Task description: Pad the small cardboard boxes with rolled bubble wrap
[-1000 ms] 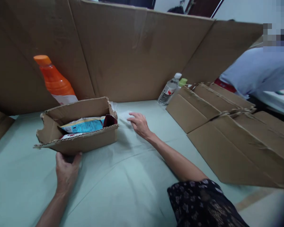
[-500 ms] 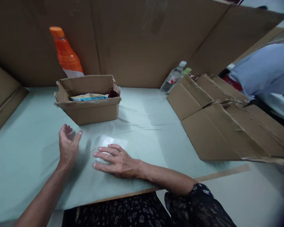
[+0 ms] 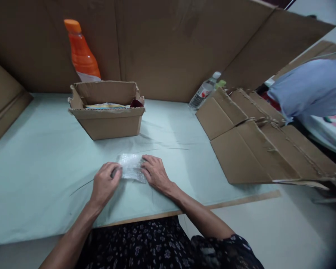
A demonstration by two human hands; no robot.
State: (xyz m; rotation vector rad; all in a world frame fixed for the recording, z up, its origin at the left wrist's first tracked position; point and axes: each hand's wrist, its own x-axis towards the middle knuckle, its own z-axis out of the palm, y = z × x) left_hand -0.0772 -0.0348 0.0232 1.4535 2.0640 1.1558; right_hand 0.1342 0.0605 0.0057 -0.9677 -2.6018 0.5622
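Note:
A small clear piece of bubble wrap (image 3: 131, 161) lies on the pale green cloth near the table's front, its lower part looking folded over. At its left edge, the thumb and fingers of my left hand (image 3: 105, 183) are closed on it. My right hand (image 3: 157, 175) grips the opposite edge, fingertips bent over the plastic. A thin dark line (image 3: 81, 186) runs from my left hand toward the lower left; whether it is a thread or a crease I cannot tell.
Beyond my hands stands an open cardboard box (image 3: 109, 123) with packets inside. Behind it is an orange bottle (image 3: 85, 56). To the right are a clear bottle (image 3: 204, 91) and larger cardboard boxes (image 3: 240, 149). A person's blue sleeve (image 3: 310, 87) shows at far right.
My left hand has come right and down from the air to the bubble wrap's left edge. My right hand has shifted from on top of the wrap to its right edge. The view has shifted slightly.

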